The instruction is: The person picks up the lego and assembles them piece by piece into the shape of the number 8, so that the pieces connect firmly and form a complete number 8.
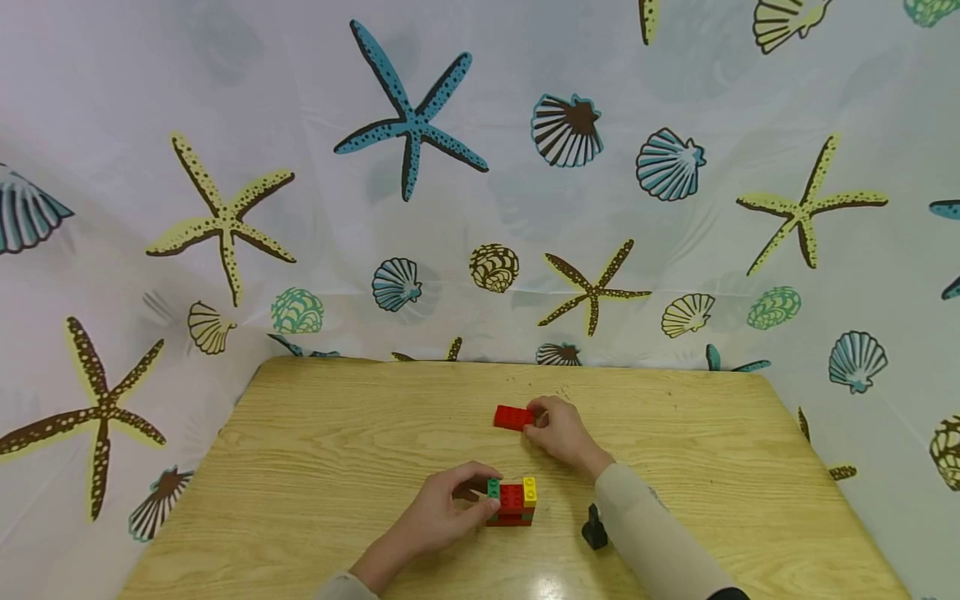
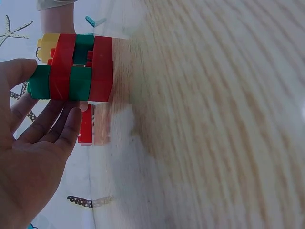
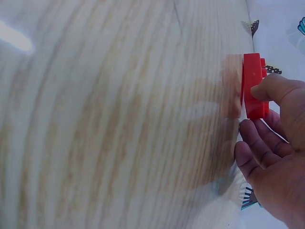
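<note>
A small stack of toy bricks stands on the wooden table, near the front. In the left wrist view it has a red brick at the bottom, green bricks above, another red layer, then a green brick and a yellow brick on top. My left hand pinches the stack by its upper green brick. Farther back, my right hand pinches the right end of a loose red brick, thumb on its near side. In the right wrist view this red brick sits at the table surface, studs up.
A small black object stands on the table right of the stack, beside the right forearm. Behind the wooden table and along its sides hangs a white curtain printed with starfish and shells.
</note>
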A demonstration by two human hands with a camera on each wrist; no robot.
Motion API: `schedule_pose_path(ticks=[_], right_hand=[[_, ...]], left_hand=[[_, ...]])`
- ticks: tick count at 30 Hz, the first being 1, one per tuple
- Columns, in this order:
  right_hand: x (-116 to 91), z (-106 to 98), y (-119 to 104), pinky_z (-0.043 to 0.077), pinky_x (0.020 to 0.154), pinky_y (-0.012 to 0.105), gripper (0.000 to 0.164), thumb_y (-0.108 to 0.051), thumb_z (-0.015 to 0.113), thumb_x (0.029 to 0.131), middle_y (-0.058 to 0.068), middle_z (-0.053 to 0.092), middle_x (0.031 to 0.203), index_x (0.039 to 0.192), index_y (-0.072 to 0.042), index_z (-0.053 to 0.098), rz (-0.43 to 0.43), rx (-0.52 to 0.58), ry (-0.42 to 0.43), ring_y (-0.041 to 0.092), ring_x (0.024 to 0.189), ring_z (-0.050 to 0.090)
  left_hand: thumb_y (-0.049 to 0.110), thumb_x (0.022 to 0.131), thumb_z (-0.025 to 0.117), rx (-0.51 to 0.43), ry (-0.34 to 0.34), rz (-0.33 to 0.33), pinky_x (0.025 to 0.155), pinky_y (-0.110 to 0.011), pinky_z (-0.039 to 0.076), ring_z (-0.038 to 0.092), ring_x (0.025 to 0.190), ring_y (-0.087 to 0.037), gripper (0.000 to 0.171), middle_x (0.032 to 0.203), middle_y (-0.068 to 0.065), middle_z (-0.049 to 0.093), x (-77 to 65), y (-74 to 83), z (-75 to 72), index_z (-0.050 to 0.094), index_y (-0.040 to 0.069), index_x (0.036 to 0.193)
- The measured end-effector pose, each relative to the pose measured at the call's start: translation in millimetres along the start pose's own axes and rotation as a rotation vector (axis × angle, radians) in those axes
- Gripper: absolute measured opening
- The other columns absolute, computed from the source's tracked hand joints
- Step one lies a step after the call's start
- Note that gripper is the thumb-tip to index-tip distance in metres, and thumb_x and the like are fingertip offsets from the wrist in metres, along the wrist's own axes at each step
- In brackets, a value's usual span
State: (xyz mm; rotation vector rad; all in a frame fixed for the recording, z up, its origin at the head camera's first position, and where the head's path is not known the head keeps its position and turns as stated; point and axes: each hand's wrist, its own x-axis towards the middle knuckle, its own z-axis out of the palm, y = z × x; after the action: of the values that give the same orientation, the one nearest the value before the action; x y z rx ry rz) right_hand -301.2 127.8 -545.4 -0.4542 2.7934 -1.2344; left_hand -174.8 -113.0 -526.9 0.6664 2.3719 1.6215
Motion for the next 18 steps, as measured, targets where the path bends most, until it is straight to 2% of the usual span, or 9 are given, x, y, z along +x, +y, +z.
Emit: schedule_pose_path(ticks=[5,10,18], right_hand=[[-4.0,-4.3,-2.7,0.056,0.078,0.031,0.033,-0.013,0.077,0.095,0.01,0.07,0.112,0.124,-0.001,0.068,0.027,0.03,-0.014,0.018,0.092,0.064],[-12.1,-10.6,-7.1,0.056,0.08,0.033,0.032,-0.015,0.077,0.095,0.008,0.07,0.112,0.123,-0.004,0.068,0.017,0.026,-0.02,0.019,0.094,0.065],[-34.8,-22.3,-18.2,0.056,0.08,0.032,0.031,-0.014,0.078,0.092,0.006,0.069,0.111,0.121,-0.006,0.069,-0.008,0.06,-0.011,0.019,0.094,0.065]], left_hand=[[0.028,0.103,0.07,0.022,-0.002,-0.001,0.095,-0.031,0.058,0.07,0.113,-0.02,0.035,0.126,-0.006,0.073,0.8,-2.5,-1.1,0.068,0.008,0.132],[0.029,0.103,0.07,0.047,0.001,-0.001,0.094,-0.028,0.058,0.07,0.11,-0.016,0.035,0.124,-0.003,0.073,1.3,-5.0,-2.3,0.067,0.009,0.132],[0.028,0.103,0.07,0.024,-0.016,0.006,0.094,-0.028,0.058,0.07,0.112,-0.02,0.036,0.124,-0.007,0.073,1.8,-3.5,-2.4,0.067,0.007,0.132]])
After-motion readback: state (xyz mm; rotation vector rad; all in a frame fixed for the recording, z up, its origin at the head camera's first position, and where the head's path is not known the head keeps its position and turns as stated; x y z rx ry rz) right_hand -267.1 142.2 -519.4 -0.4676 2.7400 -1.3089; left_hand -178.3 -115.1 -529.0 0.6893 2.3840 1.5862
